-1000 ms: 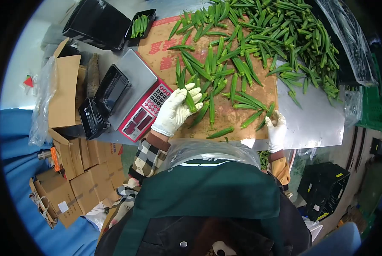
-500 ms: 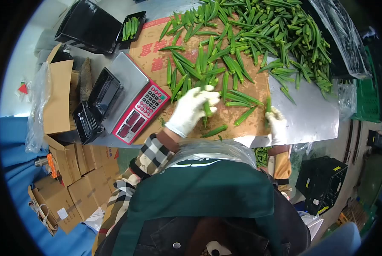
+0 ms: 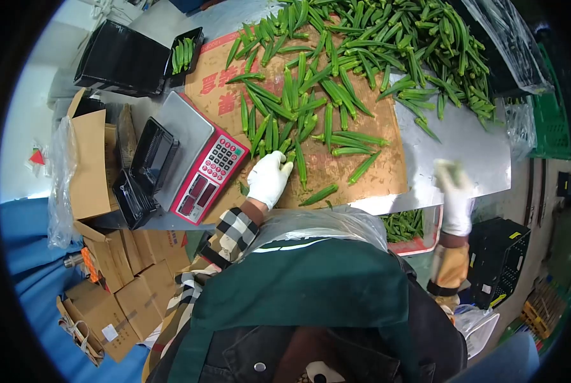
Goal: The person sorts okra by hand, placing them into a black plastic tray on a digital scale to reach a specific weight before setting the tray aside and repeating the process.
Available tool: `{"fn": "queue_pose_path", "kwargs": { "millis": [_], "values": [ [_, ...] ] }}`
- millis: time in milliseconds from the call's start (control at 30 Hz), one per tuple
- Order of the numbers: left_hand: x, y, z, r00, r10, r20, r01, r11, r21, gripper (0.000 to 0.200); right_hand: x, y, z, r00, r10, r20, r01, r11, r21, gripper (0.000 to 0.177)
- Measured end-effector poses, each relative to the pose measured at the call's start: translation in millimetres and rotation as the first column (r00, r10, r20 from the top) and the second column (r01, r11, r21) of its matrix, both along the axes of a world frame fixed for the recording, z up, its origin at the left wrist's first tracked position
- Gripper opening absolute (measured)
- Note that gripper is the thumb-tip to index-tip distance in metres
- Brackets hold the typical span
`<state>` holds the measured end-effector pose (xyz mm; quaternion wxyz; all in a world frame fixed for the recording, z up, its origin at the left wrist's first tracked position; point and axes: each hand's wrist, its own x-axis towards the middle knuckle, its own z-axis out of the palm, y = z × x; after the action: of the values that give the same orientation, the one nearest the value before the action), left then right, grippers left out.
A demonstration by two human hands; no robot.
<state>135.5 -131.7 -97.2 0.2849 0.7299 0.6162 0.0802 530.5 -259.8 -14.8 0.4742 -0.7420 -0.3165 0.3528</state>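
Observation:
My left hand (image 3: 269, 179), in a white glove, is on the cardboard sheet (image 3: 375, 179), its fingers closed at the near end of an okra pod (image 3: 290, 155). Green okra pods lie about it, some side by side, and one single pod (image 3: 319, 195) rests near the table's front edge. My right hand (image 3: 455, 195), also gloved, is off to the right above the bare metal tabletop's front edge. It is smeared by motion, with a blurred green okra pod (image 3: 452, 167) at its fingers.
A large okra heap (image 3: 419, 38) covers the back right. A red scale (image 3: 212, 169) stands at the left beside black trays (image 3: 155, 150). One small tray (image 3: 194, 60) holds okra. Below the table edge, a crate (image 3: 419, 244) contains more okra; a black crate (image 3: 499, 262) stands farther right.
My right hand has swung right, away from the cardboard, with the pod. My left hand has drawn slightly left and down; a pod formerly under its fingers now lies on the cardboard.

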Motion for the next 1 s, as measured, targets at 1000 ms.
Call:
{"fn": "queue_pose_path", "kwargs": {
  "millis": [1000],
  "values": [
    [21.6, -10.7, 16.5, 0.946, -0.285, 0.152, 0.313, 0.925, -0.216, 0.032, -88.5, 98.3, -97.5, 0.645, 0.362, 0.673, -0.391, 0.913, -0.116, 0.035]
  ]
}}
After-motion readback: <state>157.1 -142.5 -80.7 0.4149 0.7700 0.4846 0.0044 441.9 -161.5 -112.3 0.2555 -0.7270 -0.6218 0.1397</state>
